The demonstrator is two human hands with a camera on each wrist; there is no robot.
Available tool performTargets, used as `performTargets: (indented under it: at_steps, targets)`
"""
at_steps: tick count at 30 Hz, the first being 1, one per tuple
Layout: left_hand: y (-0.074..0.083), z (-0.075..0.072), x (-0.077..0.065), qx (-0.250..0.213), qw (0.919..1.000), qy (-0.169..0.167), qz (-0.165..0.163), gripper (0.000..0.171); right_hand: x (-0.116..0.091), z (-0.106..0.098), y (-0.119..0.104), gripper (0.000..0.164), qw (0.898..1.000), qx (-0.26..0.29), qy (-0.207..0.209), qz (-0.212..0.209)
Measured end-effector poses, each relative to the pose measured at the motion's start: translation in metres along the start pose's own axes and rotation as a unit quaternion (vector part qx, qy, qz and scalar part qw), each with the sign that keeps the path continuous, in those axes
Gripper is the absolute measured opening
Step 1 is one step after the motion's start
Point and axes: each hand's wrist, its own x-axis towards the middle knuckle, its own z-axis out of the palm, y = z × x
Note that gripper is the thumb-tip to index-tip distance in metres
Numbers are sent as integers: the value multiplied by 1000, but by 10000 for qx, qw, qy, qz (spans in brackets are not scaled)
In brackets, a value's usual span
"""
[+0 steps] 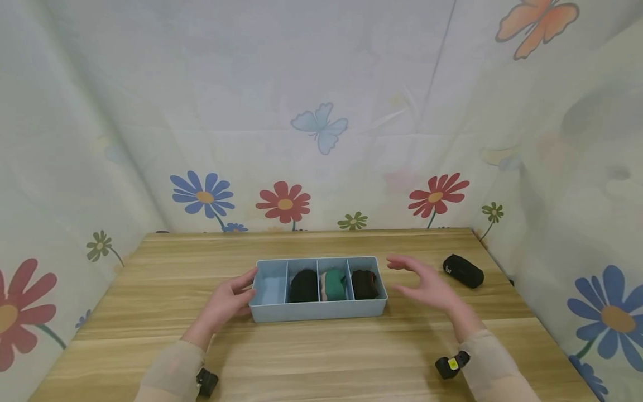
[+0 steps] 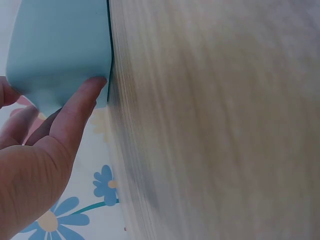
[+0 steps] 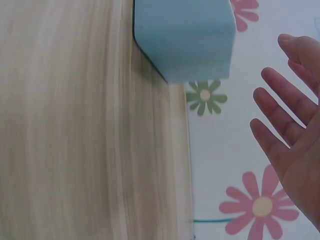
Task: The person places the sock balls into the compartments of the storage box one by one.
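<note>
A light blue four-compartment box (image 1: 318, 311) stands on the table. Its leftmost compartment shows its bare floor. The others contain a black cloth bundle (image 1: 304, 286), a green and pale rolled cloth (image 1: 334, 285) and a dark rolled cloth (image 1: 365, 285) with a bit of red. My left hand (image 1: 228, 298) touches the box's left end, fingers extended; the left wrist view shows a fingertip against the end wall (image 2: 60, 55). Just off the right end, my right hand (image 1: 424, 285) holds nothing, its fingers and thumb spread apart. A gap separates it from the box in the right wrist view.
To the right of my right hand lies a black rolled bundle (image 1: 463, 271) with a small white mark. The wood-grain table (image 1: 321, 357) meets a flower-printed curtain (image 1: 321, 167) behind and at both sides. Each wrist wears a small black camera.
</note>
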Motion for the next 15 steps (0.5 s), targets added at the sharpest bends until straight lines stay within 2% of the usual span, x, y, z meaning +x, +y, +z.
performTargets:
  at_steps: [15]
  targets:
    - [1,-1,-2,148,9999,9,87,59,-28,-25,15,60,9941,-650,353,800]
